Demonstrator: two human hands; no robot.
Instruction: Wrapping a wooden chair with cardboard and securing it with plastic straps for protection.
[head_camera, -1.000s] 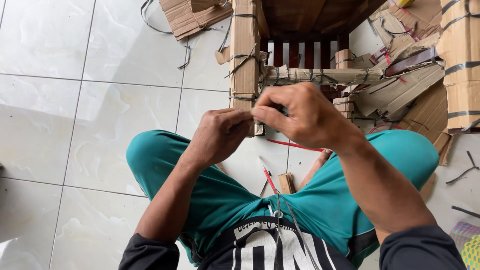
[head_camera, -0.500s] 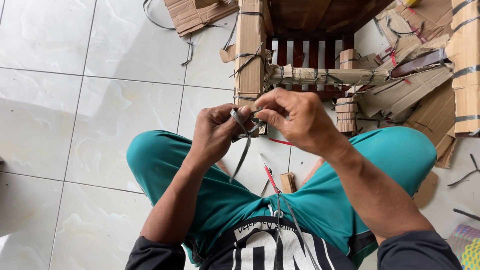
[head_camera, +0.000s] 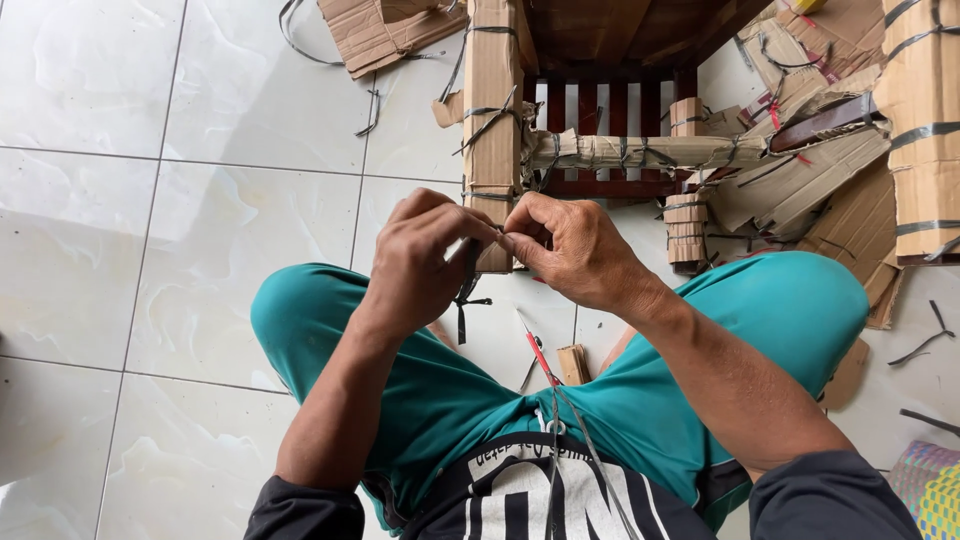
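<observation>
Our left hand (head_camera: 425, 262) pinches a dark strap (head_camera: 466, 290) whose loose end hangs below the fingers; our right hand (head_camera: 570, 250) pinches the same strap fingertip to fingertip. Both hands meet at the cardboard-wrapped leg (head_camera: 492, 120), above the white tile floor (head_camera: 180, 230) and teal trousers (head_camera: 440, 390).

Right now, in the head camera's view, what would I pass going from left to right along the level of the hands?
White floor tiles → left hand pinching a dark plastic strap → cardboard-wrapped chair leg → right hand → short cardboard-wrapped post → loose cardboard sheets → strapped cardboard bundle.
</observation>
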